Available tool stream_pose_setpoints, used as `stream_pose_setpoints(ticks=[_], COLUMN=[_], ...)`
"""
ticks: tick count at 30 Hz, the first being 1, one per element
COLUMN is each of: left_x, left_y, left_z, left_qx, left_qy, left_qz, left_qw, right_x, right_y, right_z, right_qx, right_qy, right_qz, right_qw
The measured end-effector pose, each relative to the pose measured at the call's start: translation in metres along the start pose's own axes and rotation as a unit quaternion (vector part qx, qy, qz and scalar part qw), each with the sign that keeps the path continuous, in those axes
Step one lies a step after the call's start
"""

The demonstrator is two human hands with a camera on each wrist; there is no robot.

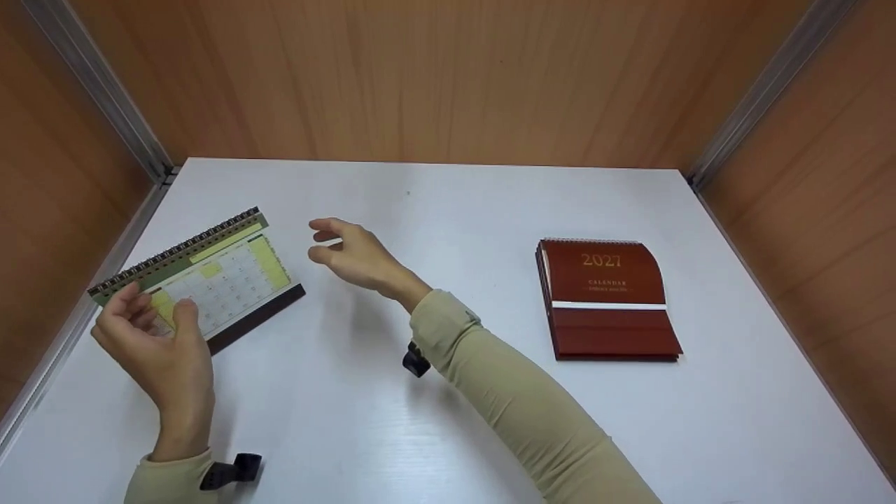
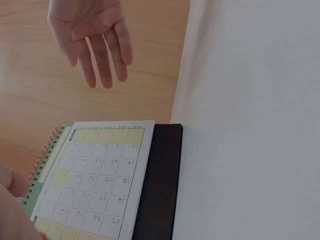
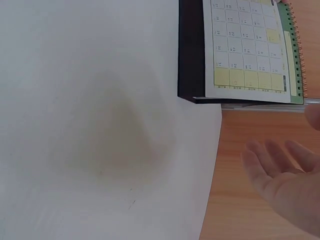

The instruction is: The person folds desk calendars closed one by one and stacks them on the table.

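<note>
A spiral-bound desk calendar (image 1: 231,280) with a green and yellow month page and a dark base stands slanted on the left of the white table. My left hand (image 1: 157,350) is at its left end, fingers loosely bent and thumb apart from them, overlapping the page in the head view. In the left wrist view, part of that hand (image 2: 15,210) shows beside the spiral. Off the calendar's right end, my right hand (image 1: 357,255) is raised with relaxed fingers and holds nothing. The right wrist view shows its palm (image 3: 295,192) apart from the calendar.
A dark red 2027 desk calendar (image 1: 605,329) with a white band stands on the right of the white table (image 1: 448,420). Wood-patterned panels (image 1: 448,77) enclose the back and both sides, with metal posts at the corners. Small black devices (image 1: 234,471) are strapped at both wrists.
</note>
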State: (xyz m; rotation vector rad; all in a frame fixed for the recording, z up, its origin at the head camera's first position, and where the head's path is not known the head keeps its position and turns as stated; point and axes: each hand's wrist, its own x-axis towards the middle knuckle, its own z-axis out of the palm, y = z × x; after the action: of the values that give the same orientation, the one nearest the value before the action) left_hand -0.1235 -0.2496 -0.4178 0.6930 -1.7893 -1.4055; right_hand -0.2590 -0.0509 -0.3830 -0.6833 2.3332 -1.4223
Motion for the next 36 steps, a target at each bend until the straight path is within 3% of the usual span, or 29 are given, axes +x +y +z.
stream_pose_setpoints(ticks=[13,21,28,36], left_x=[0.011,0.015,0.017,0.019], left_y=[-0.007,-0.007,-0.013,-0.022], left_z=[-0.006,-0.006,-0.009,-0.008], left_qx=[-0.004,-0.117,-0.136,-0.145], left_qy=[0.102,0.073,0.036,0.025], left_qz=[-0.067,-0.117,-0.136,-0.119], left_qw=[0.9925,0.9835,0.9807,0.9819], right_x=[0.014,0.023,0.029,0.032], right_y=[-0.025,-0.036,-0.039,-0.036], right_z=[0.02,0.033,0.041,0.043], right_qx=[0.006,0.013,0.042,0.092], right_qy=[-0.015,-0.019,-0.011,-0.015], right_qz=[0.02,0.041,0.06,0.053], right_qw=[0.9997,0.9989,0.9973,0.9942])
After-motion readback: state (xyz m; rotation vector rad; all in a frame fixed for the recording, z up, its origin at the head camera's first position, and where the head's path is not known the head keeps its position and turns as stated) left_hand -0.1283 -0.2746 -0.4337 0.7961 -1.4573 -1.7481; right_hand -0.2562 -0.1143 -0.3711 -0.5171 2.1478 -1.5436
